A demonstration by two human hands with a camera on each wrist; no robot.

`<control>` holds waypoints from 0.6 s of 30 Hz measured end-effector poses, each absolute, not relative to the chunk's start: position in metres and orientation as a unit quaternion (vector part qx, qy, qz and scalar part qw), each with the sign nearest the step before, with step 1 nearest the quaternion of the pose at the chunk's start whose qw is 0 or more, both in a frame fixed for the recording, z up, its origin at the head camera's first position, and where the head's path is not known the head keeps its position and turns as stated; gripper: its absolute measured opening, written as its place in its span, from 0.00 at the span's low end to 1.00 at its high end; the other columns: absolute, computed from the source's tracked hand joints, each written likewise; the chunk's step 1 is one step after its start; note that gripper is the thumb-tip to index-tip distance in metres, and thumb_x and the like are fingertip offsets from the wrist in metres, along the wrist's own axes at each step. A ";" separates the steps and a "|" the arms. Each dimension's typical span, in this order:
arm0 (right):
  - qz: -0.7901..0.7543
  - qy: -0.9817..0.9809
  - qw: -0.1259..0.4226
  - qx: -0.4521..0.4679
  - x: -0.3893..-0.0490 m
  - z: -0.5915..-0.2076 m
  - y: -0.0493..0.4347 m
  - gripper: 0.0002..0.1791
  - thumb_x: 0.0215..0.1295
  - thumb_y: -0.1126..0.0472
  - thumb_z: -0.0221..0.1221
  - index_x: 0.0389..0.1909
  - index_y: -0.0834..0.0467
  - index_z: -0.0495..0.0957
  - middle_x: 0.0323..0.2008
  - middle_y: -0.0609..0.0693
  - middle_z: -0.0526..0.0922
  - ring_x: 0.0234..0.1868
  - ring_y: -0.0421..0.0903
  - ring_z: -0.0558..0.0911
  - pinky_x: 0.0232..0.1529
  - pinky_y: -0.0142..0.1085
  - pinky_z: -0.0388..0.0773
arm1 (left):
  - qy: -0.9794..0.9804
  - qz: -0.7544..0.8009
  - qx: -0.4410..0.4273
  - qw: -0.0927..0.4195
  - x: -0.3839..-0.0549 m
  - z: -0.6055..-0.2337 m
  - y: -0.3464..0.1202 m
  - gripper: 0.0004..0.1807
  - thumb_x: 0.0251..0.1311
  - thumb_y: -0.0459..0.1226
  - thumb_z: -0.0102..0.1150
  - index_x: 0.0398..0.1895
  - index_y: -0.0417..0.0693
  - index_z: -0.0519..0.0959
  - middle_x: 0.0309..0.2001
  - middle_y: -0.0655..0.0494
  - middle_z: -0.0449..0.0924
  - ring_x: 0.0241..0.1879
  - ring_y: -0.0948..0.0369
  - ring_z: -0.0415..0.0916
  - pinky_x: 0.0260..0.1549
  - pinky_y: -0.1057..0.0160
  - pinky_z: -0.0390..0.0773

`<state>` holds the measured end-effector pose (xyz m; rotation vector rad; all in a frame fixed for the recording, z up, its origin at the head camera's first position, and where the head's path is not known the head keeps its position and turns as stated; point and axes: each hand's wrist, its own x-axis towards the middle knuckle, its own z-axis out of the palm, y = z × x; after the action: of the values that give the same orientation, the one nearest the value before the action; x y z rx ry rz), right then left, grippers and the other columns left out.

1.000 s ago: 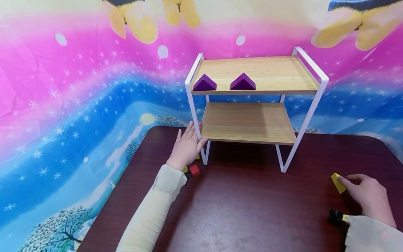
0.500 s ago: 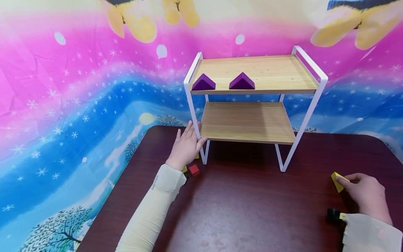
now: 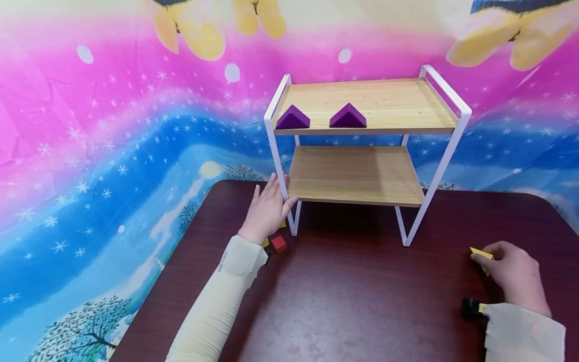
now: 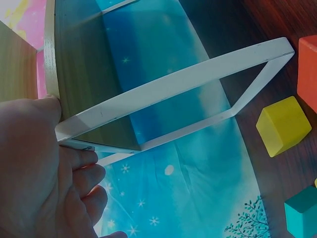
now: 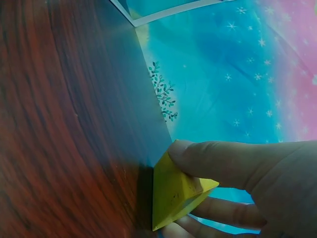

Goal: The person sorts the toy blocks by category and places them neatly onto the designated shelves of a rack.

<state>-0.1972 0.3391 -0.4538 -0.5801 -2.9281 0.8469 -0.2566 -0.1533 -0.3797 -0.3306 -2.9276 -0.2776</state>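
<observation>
Dark surface [image 3: 362, 301], snowflake backdrop [image 3: 149, 115] | Right hand [image 3: 515, 271] pinches yellow block [image 5: 173, 196], long axis unclear, well right of white-framed shelf [image 3: 355, 176] | Left hand [image 3: 266, 211], farther from block, rests extended fingers against shelf's left post [image 3: 275, 156]

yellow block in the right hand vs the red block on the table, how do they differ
Shape: the yellow block is a wedge, while the red block looks like a cube. State: the right hand holds the yellow block, while no hand holds the red block, which lies on the table near the shelf. Both are flat-sided blocks.
</observation>
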 end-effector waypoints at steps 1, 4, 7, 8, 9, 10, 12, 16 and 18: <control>0.272 -0.944 0.019 -0.186 -0.197 -0.454 0.339 0.23 0.60 0.55 0.63 0.43 0.71 0.73 0.38 0.72 0.73 0.30 0.58 0.72 0.24 0.44 0.72 | -0.985 -0.095 -0.112 0.090 -0.257 -0.380 -0.153 0.38 0.67 0.61 0.31 0.75 0.56 0.44 0.74 0.57 0.41 0.73 0.60 0.30 0.66 0.44 0.35; 0.271 -0.945 0.017 -0.184 -0.198 -0.456 0.339 0.24 0.60 0.54 0.63 0.44 0.72 0.73 0.39 0.72 0.73 0.32 0.59 0.71 0.27 0.47 0.72 | -0.985 -0.098 -0.113 0.087 -0.257 -0.379 -0.153 0.38 0.67 0.61 0.32 0.75 0.56 0.44 0.74 0.57 0.41 0.72 0.61 0.29 0.67 0.45 0.34; 0.268 -0.946 0.016 -0.180 -0.197 -0.456 0.341 0.25 0.59 0.54 0.64 0.44 0.73 0.73 0.39 0.73 0.74 0.32 0.60 0.71 0.27 0.48 0.72 | -0.985 -0.097 -0.115 0.087 -0.256 -0.378 -0.153 0.37 0.67 0.60 0.32 0.75 0.56 0.44 0.74 0.57 0.41 0.73 0.60 0.31 0.66 0.44 0.35; 0.268 -0.947 0.015 -0.179 -0.197 -0.456 0.342 0.26 0.59 0.53 0.64 0.44 0.73 0.73 0.39 0.73 0.74 0.33 0.60 0.71 0.28 0.48 0.72 | -0.985 -0.097 -0.116 0.087 -0.256 -0.378 -0.153 0.37 0.67 0.60 0.32 0.75 0.56 0.44 0.74 0.57 0.42 0.73 0.60 0.31 0.66 0.44 0.35; 0.267 -0.947 0.015 -0.179 -0.197 -0.456 0.342 0.26 0.59 0.54 0.64 0.44 0.74 0.73 0.39 0.73 0.74 0.32 0.60 0.72 0.27 0.47 0.72 | -0.985 -0.096 -0.116 0.087 -0.256 -0.378 -0.153 0.37 0.67 0.60 0.32 0.75 0.56 0.44 0.74 0.57 0.42 0.73 0.59 0.31 0.66 0.44 0.35; 0.266 -0.947 0.015 -0.178 -0.197 -0.455 0.343 0.25 0.59 0.54 0.63 0.44 0.74 0.73 0.39 0.73 0.74 0.32 0.59 0.72 0.26 0.46 0.73 | -0.985 -0.096 -0.117 0.088 -0.256 -0.378 -0.154 0.37 0.67 0.60 0.32 0.75 0.56 0.44 0.74 0.57 0.42 0.73 0.59 0.32 0.66 0.44 0.36; 0.267 -0.947 0.015 -0.180 -0.196 -0.454 0.343 0.24 0.60 0.56 0.63 0.44 0.74 0.73 0.40 0.74 0.74 0.30 0.58 0.74 0.23 0.44 0.74 | -0.984 -0.097 -0.120 0.092 -0.256 -0.378 -0.153 0.37 0.68 0.60 0.33 0.75 0.55 0.44 0.74 0.57 0.42 0.73 0.57 0.34 0.66 0.43 0.36; 0.270 -0.945 0.014 -0.181 -0.196 -0.452 0.342 0.23 0.61 0.58 0.61 0.45 0.75 0.72 0.41 0.75 0.73 0.28 0.58 0.75 0.20 0.42 0.74 | -0.983 -0.099 -0.121 0.095 -0.256 -0.378 -0.154 0.37 0.68 0.59 0.34 0.74 0.55 0.45 0.74 0.57 0.42 0.73 0.57 0.35 0.66 0.43 0.37; 0.269 -0.946 0.015 -0.183 -0.196 -0.452 0.340 0.23 0.61 0.58 0.61 0.46 0.75 0.71 0.41 0.75 0.73 0.28 0.58 0.75 0.21 0.43 0.74 | -0.983 -0.100 -0.121 0.095 -0.256 -0.378 -0.154 0.37 0.68 0.59 0.34 0.74 0.55 0.45 0.74 0.57 0.42 0.73 0.57 0.35 0.66 0.43 0.37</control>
<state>-0.1962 0.3403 -0.4515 -0.5688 -2.9437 0.8360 -0.2559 -0.1538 -0.3781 -0.3595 -2.9141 -0.2971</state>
